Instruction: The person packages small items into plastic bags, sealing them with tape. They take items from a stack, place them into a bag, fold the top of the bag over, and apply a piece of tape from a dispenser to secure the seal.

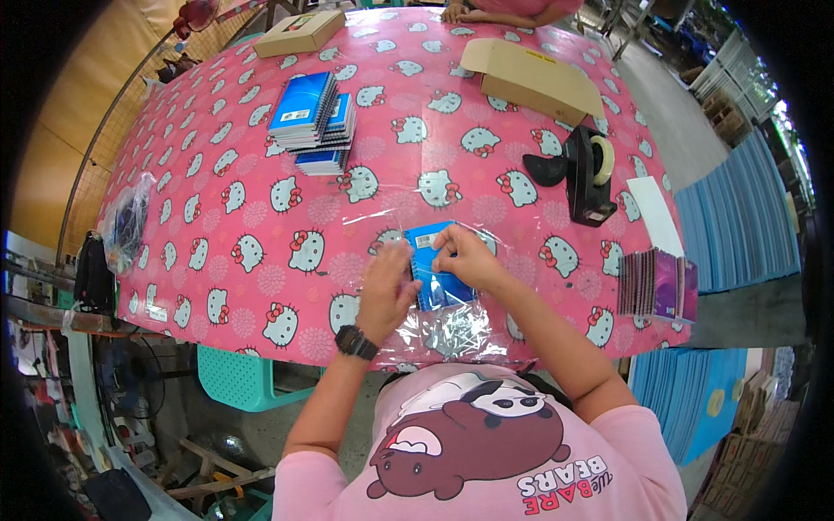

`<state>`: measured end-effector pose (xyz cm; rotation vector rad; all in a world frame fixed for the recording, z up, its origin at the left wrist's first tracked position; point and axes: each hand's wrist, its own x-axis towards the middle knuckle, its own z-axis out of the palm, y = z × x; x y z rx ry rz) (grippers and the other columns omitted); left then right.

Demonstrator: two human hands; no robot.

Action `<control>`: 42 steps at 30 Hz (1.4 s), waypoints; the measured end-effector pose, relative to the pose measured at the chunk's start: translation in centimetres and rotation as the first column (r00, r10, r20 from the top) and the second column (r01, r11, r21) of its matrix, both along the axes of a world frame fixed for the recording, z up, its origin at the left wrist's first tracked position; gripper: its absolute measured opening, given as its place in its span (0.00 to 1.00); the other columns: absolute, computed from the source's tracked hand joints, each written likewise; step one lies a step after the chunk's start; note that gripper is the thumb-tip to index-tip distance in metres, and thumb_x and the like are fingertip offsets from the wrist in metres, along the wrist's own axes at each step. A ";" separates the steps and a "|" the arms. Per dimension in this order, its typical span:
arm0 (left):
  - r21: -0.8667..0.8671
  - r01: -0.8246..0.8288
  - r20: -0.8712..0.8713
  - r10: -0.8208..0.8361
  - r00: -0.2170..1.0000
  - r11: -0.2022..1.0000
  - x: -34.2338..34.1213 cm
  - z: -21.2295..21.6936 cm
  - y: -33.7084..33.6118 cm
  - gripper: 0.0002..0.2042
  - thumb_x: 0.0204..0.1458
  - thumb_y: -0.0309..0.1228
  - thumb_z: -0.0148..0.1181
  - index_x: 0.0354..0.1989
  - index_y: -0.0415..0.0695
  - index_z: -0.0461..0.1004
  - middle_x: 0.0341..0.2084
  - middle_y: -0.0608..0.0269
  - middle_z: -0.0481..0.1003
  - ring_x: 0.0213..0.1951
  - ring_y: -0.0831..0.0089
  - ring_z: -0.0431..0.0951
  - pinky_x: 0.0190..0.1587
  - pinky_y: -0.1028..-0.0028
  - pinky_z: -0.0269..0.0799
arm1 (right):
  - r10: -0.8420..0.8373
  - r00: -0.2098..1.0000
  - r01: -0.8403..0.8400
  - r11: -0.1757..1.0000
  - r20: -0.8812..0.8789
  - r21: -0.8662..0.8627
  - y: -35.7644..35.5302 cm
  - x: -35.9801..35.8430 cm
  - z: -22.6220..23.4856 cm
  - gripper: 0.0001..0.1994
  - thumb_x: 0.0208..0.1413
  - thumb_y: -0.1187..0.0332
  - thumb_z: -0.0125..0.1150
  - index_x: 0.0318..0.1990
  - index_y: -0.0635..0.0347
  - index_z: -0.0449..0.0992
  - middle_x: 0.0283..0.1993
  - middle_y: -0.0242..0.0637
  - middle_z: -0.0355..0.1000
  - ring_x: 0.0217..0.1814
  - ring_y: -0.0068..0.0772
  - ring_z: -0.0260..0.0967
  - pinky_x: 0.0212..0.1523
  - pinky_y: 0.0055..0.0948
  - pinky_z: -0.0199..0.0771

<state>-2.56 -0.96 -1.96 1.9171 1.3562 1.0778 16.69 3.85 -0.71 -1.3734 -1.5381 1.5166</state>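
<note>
left hand point(387, 282) and right hand point(469, 259) apart at blue notebook point(445, 292), grip unclear. likely fitting clear plastic point(465, 334); next may need light smoothing

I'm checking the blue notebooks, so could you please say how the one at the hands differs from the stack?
The notebook is single; the stack holds several. The left hand and right hand are at the notebook; the stack is untouched. The notebook's spiral is on its left; the stack's top one has it on the right. Both show blue covers with pale labels.
</note>
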 end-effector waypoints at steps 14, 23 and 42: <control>-0.032 0.290 -0.229 -0.289 0.929 0.957 0.8 -3.6 2.1 0.30 0.58 0.40 0.40 0.67 0.41 0.42 0.67 0.51 0.39 0.69 0.53 0.32 0.65 0.50 0.26 | 0.102 0.784 -0.411 0.825 0.613 0.388 -0.7 2.9 -0.8 0.57 0.26 0.45 0.74 0.68 0.45 0.46 0.70 0.50 0.43 0.72 0.51 0.38 0.63 0.64 0.36; -0.027 0.313 -0.324 -0.304 0.896 0.950 1.2 -2.7 2.4 0.30 0.57 0.41 0.47 0.67 0.49 0.48 0.68 0.63 0.42 0.69 0.52 0.32 0.64 0.44 0.28 | 0.048 0.776 -0.335 0.876 0.629 0.347 -1.5 0.7 0.0 0.60 0.26 0.44 0.73 0.69 0.47 0.42 0.70 0.53 0.41 0.73 0.53 0.30 0.64 0.64 0.34; -0.096 0.250 -0.328 -0.267 0.906 0.964 1.9 -1.7 3.4 0.32 0.44 0.47 0.61 0.61 0.59 0.60 0.65 0.70 0.51 0.68 0.51 0.40 0.61 0.39 0.37 | -0.693 0.691 0.503 0.665 0.206 0.552 -3.2 15.4 -6.2 0.33 0.54 0.56 0.58 0.61 0.67 0.56 0.60 0.55 0.59 0.64 0.48 0.54 0.61 0.38 0.54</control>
